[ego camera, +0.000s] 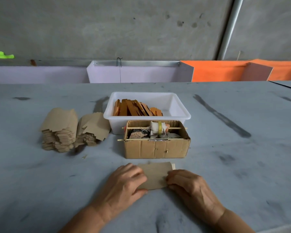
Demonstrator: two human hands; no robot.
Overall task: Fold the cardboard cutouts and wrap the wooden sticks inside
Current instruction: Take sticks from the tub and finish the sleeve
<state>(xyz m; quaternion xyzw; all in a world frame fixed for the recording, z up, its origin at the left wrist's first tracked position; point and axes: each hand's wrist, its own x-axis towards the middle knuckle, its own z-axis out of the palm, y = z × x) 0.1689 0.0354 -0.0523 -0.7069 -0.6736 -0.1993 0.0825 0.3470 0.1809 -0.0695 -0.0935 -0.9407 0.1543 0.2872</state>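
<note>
head | both hands (124, 180) (190, 187) pinch folded cardboard cutout (155, 175) | no legible writing

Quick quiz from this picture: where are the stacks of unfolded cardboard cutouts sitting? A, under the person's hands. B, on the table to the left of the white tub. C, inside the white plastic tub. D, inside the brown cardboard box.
B: the stacks of cardboard cutouts lie on the table left of the white tub, which holds orange-brown wooden sticks instead.
</note>
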